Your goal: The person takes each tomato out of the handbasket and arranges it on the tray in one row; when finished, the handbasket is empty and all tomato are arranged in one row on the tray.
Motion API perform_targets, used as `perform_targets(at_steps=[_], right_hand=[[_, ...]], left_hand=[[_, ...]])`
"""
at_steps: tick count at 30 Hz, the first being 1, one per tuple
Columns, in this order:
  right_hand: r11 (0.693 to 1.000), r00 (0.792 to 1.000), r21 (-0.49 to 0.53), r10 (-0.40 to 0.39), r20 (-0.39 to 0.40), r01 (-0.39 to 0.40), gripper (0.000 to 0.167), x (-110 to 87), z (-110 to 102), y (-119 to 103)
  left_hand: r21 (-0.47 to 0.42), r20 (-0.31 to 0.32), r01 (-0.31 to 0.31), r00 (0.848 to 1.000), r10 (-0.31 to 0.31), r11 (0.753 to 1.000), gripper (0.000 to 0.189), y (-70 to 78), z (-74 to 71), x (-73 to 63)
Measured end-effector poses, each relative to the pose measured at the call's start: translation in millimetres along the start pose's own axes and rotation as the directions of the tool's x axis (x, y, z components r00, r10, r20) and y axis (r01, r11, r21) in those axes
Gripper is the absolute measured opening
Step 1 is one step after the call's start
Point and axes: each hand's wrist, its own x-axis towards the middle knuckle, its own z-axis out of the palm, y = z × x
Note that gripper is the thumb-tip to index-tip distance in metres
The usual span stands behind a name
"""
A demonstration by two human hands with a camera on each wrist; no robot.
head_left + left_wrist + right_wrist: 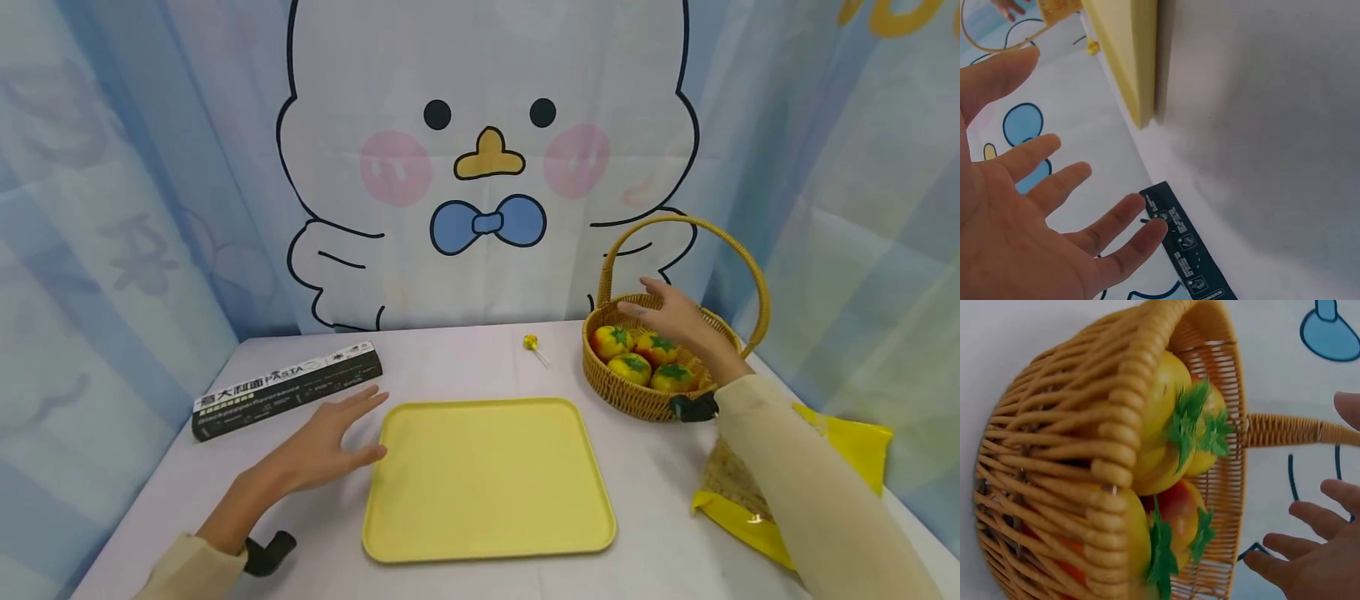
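My right hand [670, 317] hovers over a wicker basket [626, 398], under its arched handle, with fingers extended and nothing held. Several yellow-red toy fruits with green leaf tops, perhaps tomatoes or persimmons [632, 367], lie in the basket; the right wrist view shows them [1163, 425] close up, apart from the fingers. My left hand [330, 442] is spread in the air beside the left edge of a yellow tray [491, 483]. In the left wrist view the left palm [1022, 231] is bare, its fingers apart. Behind that hand lies a dark pasta box [288, 389].
A small yellow lollipop [531, 342] lies at the back of the white table, left of the basket. Partly hidden under the right forearm is a yellow bag [855, 446] with a clear window. Printed curtains [487, 283] enclose the table's back and sides.
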Motion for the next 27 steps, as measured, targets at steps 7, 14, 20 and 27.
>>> perform_targets(at_steps=[7, 14, 20, 27], right_hand=[[0.981, 0.988, 0.118, 0.156, -0.004, -0.154, 0.092, 3.6, -7, 17], [0.911, 0.971, 0.342, 0.239, 0.020, -0.231, 0.081, 9.0, -11, 32], [0.886, 0.956, 0.364, 0.289, 0.048, -0.286, 0.078, 8.9, -8, 46], [0.830, 0.953, 0.468, 0.268, 0.140, -0.302, 0.070, 10.6, -7, 48]], left_hand=[[-0.065, 0.063, 0.018, 0.998, -0.013, 0.998, 0.079, -5.3, 3.4, -7.5], [-0.121, 0.088, 0.044, 0.996, -0.034, 0.992, 0.080, -8.8, 7.1, -12.2], [-0.166, 0.123, 0.051, 0.992, -0.031, 0.985, 0.082, -9.8, 11.3, -11.4], [-0.185, 0.160, 0.055, 0.987, -0.025, 0.981, 0.083, -13.6, 12.4, -9.7]])
